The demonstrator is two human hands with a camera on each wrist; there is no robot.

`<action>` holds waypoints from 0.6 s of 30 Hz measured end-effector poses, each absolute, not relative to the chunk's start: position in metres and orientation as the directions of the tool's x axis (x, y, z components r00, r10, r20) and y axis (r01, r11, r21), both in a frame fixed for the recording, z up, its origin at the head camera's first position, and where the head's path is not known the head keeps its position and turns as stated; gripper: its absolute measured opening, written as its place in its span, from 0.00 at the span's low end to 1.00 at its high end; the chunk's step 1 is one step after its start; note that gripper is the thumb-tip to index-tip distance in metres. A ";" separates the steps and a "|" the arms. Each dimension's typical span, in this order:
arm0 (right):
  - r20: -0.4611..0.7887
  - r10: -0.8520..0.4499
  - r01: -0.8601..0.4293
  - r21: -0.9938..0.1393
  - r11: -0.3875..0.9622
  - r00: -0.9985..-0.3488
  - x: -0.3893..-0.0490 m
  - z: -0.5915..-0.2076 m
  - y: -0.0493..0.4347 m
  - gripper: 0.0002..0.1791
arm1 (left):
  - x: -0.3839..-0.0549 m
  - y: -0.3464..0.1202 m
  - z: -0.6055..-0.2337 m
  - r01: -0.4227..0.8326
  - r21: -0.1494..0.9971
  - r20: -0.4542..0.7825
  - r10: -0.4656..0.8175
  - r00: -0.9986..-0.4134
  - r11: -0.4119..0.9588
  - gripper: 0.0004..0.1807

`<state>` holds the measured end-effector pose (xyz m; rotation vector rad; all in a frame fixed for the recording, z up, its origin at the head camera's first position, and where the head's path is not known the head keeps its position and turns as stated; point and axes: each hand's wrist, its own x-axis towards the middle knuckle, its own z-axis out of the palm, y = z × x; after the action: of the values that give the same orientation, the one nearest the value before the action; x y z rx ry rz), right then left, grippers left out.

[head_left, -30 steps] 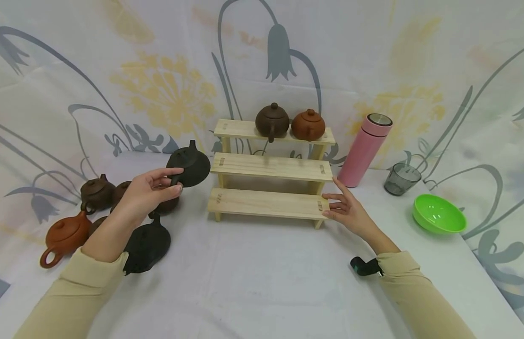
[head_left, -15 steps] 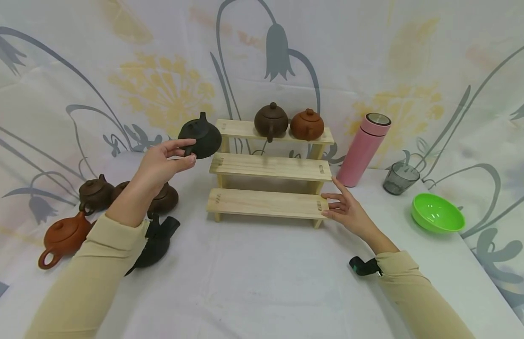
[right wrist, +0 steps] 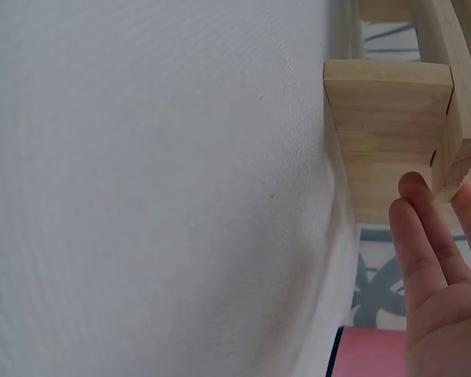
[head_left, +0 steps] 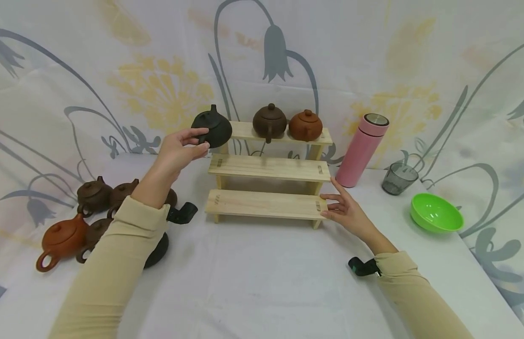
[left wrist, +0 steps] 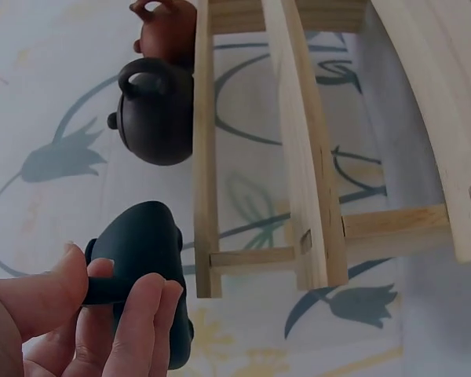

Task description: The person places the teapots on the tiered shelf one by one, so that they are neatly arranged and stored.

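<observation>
My left hand (head_left: 178, 151) grips a black teapot (head_left: 217, 126) by its handle, at the left end of the top step of a three-step wooden shelf (head_left: 268, 168). In the left wrist view the teapot (left wrist: 141, 255) appears slightly apart from the wood. Farther along that step stand a dark brown teapot (head_left: 269, 123) and a reddish-brown teapot (head_left: 305, 125). At the shelf's right end, my right hand (head_left: 347, 211) touches the lower and middle boards with spread fingers. Mostly straight fingers (right wrist: 424, 243) show beside a board end in the right wrist view.
Left on the white table are several brown teapots (head_left: 94, 195), an orange-brown one (head_left: 65, 238) and a black one (head_left: 159, 252), partly hidden by my left sleeve. Right of the shelf stand a pink thermos (head_left: 362, 150), a grey clear cup (head_left: 399, 179) and a green bowl (head_left: 437, 213).
My left hand has carried the black teapot up and to the right, from beside the shelf to the top step's left end. The right hand has stayed at the shelf's right end.
</observation>
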<state>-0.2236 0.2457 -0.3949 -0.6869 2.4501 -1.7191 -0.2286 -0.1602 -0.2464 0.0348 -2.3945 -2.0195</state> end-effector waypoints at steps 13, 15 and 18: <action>0.196 -0.406 -0.325 -0.903 0.279 -0.893 -0.226 -0.394 0.245 0.51 | -0.249 -0.145 -0.245 -0.002 0.982 0.007 -0.044 -0.999 0.188 0.23; 0.196 -0.407 -0.327 -0.903 0.280 -0.892 -0.226 -0.395 0.245 0.51 | -0.252 -0.141 -0.245 0.008 0.984 0.016 -0.045 -0.999 0.179 0.23; 0.194 -0.405 -0.326 -0.901 0.287 -0.893 -0.226 -0.395 0.245 0.51 | -0.256 -0.136 -0.247 0.014 0.984 0.024 -0.054 -0.998 0.177 0.23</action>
<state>-0.2261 0.2454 -0.3950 -0.7006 2.4621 -1.6945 -0.2559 -0.1362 -0.2472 0.0399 -2.3691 -1.9813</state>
